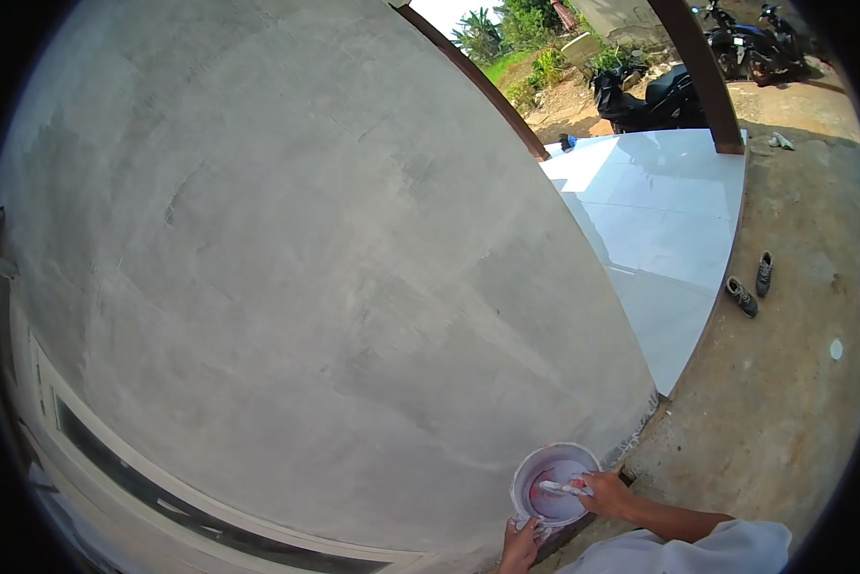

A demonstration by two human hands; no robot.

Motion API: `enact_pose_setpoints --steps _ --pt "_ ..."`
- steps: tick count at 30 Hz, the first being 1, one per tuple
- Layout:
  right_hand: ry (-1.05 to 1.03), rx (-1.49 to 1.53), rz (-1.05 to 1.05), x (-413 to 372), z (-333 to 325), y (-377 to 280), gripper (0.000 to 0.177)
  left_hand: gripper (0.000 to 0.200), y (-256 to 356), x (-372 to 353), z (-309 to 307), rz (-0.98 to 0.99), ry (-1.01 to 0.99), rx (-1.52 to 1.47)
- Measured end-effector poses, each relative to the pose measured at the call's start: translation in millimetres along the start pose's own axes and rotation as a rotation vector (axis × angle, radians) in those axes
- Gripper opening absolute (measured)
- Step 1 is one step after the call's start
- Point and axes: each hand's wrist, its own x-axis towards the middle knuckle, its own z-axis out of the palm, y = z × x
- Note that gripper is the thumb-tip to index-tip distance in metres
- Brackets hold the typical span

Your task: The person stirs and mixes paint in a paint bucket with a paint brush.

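A round, pale bucket [520, 480] is held low beside the grey wall, with whitish, paint-like liquid and reddish streaks inside. My left hand [519, 547] grips its near rim, fingers closed. Above the bucket's right side, my right hand [607, 496] is closed around a white-smeared, stick-like tool [556, 487] that reaches into the bucket. Its far end lies at the liquid, and I cannot make out its exact kind.
A bare grey plastered wall [334, 268] fills most of the view, with a window frame [210, 507] at lower left. Beyond its right edge lie a white tiled floor [660, 230], brown posts [703, 77], a pair of shoes [742, 297] and parked motorbikes [645, 96].
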Motion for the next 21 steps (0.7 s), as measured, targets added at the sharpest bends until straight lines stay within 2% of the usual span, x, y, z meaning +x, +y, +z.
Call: enact_pose_setpoints --steps 2,5,8,11,14,17,20,21 --pt "0.05 0.024 0.004 -5.8 -5.9 1.7 0.034 0.07 -9.8 11.8 -6.6 -0.024 -0.014 -0.007" --pt "0.066 0.017 0.003 -6.8 -13.4 8.8 0.034 0.063 -21.4 27.1 -8.1 0.048 -0.014 0.07" --pt "0.126 -0.001 0.008 -15.1 -21.7 10.0 0.032 0.061 -32.5 39.8 -1.1 0.111 0.101 0.155" --pt "0.051 -0.001 0.057 -18.8 -39.5 8.2 0.031 0.068 -25.7 35.2 7.8 -0.077 0.076 0.219" --pt "0.106 -0.022 0.047 -30.4 -38.9 16.7 0.028 0.072 -27.6 16.4 24.5 -0.078 0.063 0.147" --pt "-0.028 -0.049 0.088 -33.0 -47.7 24.0 0.027 0.077 -56.0 35.1 15.3 -0.05 0.051 0.157" --pt "-0.059 -0.072 0.082 -34.6 -51.3 30.7 0.025 0.076 -71.3 35.9 11.7 0.022 -0.067 0.13" --pt "-0.059 -0.087 0.098 -36.3 -49.6 33.2 0.024 0.063 -64.3 15.2 24.2 0.013 -0.048 0.178"
